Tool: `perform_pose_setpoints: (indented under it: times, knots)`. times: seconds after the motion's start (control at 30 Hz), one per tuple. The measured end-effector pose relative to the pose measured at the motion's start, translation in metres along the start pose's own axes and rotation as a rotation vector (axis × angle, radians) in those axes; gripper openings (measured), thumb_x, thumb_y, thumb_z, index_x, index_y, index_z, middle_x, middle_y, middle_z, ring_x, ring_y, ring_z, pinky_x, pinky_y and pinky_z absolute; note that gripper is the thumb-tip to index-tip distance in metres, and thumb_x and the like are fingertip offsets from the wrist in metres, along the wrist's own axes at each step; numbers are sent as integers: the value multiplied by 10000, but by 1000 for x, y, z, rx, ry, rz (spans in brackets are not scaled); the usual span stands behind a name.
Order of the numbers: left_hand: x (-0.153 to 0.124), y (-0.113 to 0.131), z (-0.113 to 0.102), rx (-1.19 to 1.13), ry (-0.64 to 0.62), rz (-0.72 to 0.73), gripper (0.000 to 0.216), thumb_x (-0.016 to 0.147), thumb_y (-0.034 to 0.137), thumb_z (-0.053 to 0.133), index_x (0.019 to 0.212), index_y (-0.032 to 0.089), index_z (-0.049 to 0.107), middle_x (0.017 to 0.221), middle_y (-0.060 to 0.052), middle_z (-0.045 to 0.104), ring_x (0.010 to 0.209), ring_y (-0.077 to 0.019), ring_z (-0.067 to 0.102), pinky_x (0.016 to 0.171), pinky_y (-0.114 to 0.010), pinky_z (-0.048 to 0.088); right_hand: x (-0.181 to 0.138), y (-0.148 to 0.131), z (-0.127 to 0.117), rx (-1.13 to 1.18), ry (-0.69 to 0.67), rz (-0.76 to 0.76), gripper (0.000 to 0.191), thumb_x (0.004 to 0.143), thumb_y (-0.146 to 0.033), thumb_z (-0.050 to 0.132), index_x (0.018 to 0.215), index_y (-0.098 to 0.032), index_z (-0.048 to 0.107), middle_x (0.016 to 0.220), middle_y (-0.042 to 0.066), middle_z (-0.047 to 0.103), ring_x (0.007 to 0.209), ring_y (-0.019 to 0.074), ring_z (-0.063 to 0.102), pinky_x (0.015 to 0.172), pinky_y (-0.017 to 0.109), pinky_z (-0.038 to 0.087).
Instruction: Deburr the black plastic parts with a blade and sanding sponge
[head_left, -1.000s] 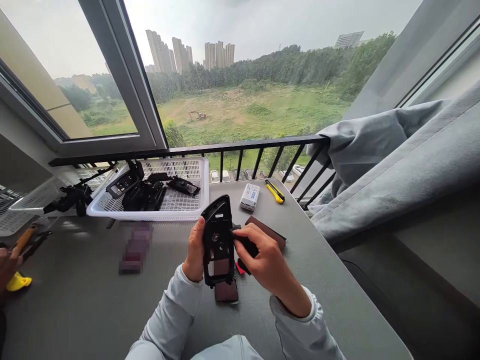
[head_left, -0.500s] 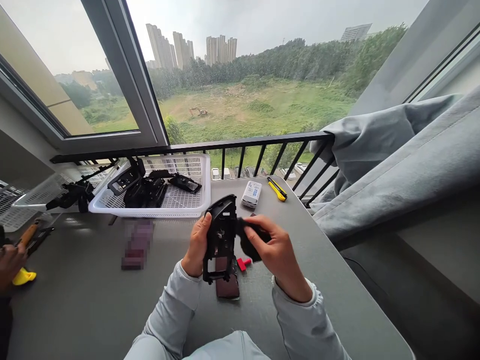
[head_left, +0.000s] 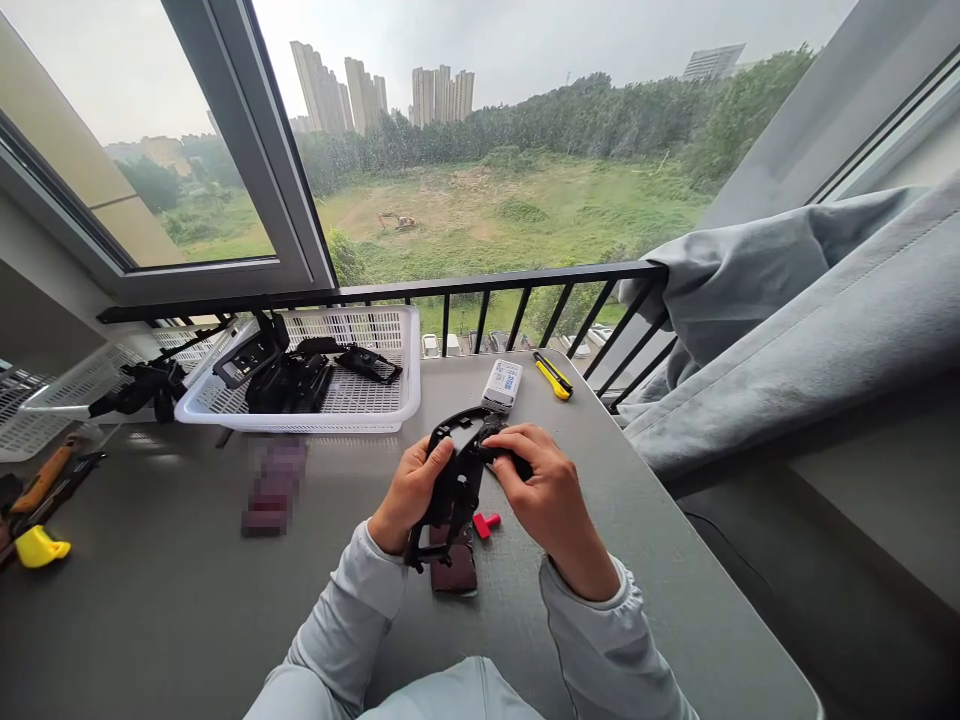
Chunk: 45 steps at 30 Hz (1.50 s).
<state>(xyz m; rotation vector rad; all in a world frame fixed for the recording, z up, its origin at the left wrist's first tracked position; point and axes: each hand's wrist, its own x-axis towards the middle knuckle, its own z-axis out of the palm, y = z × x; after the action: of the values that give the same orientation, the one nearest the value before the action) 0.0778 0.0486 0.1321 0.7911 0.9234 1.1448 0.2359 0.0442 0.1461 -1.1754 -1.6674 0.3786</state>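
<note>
My left hand (head_left: 411, 490) has the black plastic frame (head_left: 456, 480) clamped, long axis slanting up toward my right hand (head_left: 547, 495), which pinches a small black piece (head_left: 501, 455) against the frame's top end. A brown pad (head_left: 456, 572) sits just below both hands.

No legible text. White box (head_left: 502, 385) on counter (head_left: 150, 620): blue print on top, too small to read. Pixelated patch (head_left: 274, 488) on counter: blurred, nothing readable.
</note>
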Motion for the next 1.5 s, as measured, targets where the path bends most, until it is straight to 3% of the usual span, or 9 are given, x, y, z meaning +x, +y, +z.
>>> perform_pose_setpoints:
  times: [0.2,0.37,0.53,0.77,0.93,1.03,1.17,1.37,1.5]
  knots:
    - [-2,3,0,-20,5,15,464,639,548,781,785,137,624,560,22,606,418,-84,522,408,-198,412,-1,-12,0,105,-31,-115,256,850,-114,500,898,-256,708,892,49,670,849,207,623,777,357,515]
    - [0,0,2,-71,48,12,451,622,535,796,754,139,624,544,29,602,398,-77,507,401,-196,396,0,-2,2,76,-82,20,228,826,-131,513,881,-238,706,857,44,680,830,208,639,779,347,525]
    - [2,5,1,-162,166,38,421,708,529,736,836,132,681,634,-13,676,481,-106,572,454,-209,441,0,-1,-7,120,42,67,198,835,-140,522,878,-229,694,879,48,671,837,199,642,770,331,525]
    - [3,5,-5,-255,264,46,397,729,530,713,779,144,634,586,17,635,491,-113,578,511,-231,468,-13,-23,7,224,-310,-169,282,829,-82,515,945,-243,716,909,58,641,795,168,635,698,283,541]
    - [5,5,-9,-275,331,58,411,707,552,719,683,168,575,461,64,540,350,-68,448,372,-198,346,-8,-8,5,25,-209,-45,243,796,-80,530,868,-217,718,817,45,610,754,186,629,716,312,540]
    - [8,3,-9,-265,369,99,415,688,552,729,706,159,598,502,57,576,396,-78,499,413,-202,396,-10,-14,6,113,-157,-107,241,841,-104,542,964,-233,705,869,43,617,801,178,634,745,301,538]
    - [8,0,-6,-277,388,136,431,679,550,723,763,136,640,622,19,655,509,-105,590,521,-224,468,-16,-24,18,242,-268,-258,293,862,-62,506,1026,-224,687,932,58,616,841,159,632,735,266,534]
    - [5,3,-9,-245,467,88,399,721,551,693,689,162,610,453,68,529,329,-67,410,358,-205,291,-9,0,13,15,-176,-44,226,799,-61,536,860,-211,693,817,35,594,745,178,613,712,314,533]
    - [7,4,-6,-291,492,121,368,727,510,701,721,149,634,539,43,598,419,-86,506,438,-211,385,-12,-12,13,187,-165,-158,230,851,-92,551,992,-227,672,909,44,619,836,176,626,765,308,538]
